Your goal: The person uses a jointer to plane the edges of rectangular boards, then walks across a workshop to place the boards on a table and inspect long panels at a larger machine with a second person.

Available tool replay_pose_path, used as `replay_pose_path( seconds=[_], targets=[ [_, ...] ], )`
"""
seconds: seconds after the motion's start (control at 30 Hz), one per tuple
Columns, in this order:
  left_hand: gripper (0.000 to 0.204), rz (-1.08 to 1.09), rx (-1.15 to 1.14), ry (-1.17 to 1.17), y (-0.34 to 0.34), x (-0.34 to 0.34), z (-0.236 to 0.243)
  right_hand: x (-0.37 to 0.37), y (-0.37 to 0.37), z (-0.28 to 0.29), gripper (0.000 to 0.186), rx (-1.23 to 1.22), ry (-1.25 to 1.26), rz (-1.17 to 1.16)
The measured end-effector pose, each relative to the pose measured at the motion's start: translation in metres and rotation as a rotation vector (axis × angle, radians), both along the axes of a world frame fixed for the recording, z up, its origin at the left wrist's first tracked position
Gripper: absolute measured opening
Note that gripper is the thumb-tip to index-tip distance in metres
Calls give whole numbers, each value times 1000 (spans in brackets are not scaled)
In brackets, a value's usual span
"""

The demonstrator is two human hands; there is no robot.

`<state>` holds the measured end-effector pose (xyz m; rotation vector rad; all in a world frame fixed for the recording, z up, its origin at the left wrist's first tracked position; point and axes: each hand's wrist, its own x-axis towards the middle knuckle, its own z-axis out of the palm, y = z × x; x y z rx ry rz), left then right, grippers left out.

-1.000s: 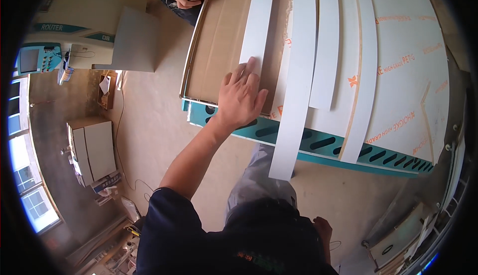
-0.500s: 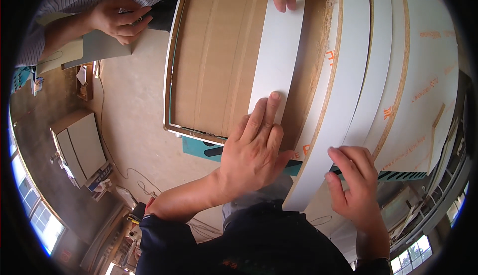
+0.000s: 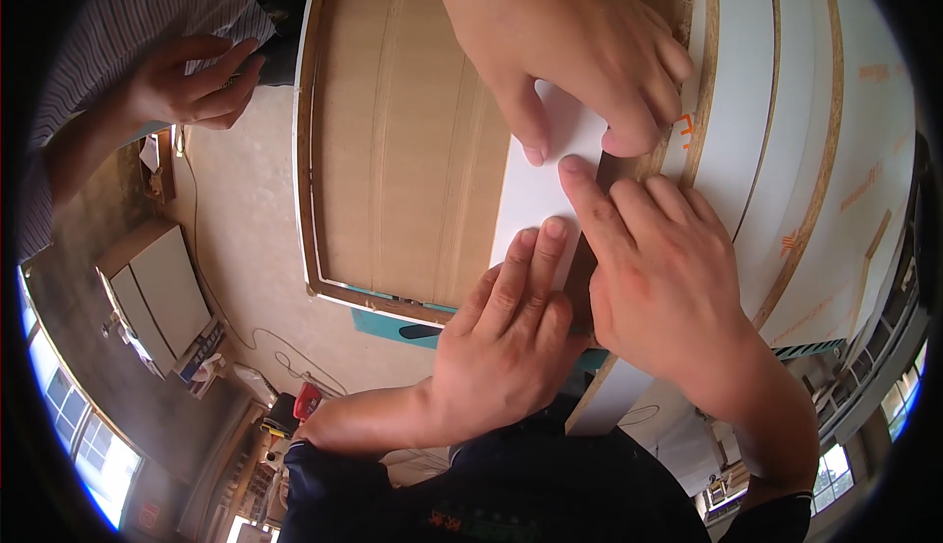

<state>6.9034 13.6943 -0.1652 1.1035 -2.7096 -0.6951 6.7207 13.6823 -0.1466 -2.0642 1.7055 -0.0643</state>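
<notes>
Both hands [image 3: 506, 351] [image 3: 673, 287] seemingly press the white strip [image 3: 537, 192]

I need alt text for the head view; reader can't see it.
The person's left hand and right hand touch a white strip lying along a brown panel; another person's hand reaches over it from the top edge.

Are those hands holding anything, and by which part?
Left hand and right hand touch the near part of the white strip; whether either grips it cannot be told. A co-worker's hand spans its width.
</notes>
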Motion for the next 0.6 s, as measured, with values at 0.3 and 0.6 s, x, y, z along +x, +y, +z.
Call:
replay_pose_path(
  seconds=[0.3, 0.6],
  targets=[
    [26, 18, 1, -1, 4, 4, 3, 7, 10, 3, 59, -8, 20, -17],
    [27, 22, -5, 54, 2, 2, 13, 15, 18, 8, 41, -140, -22, -118]
  ],
)
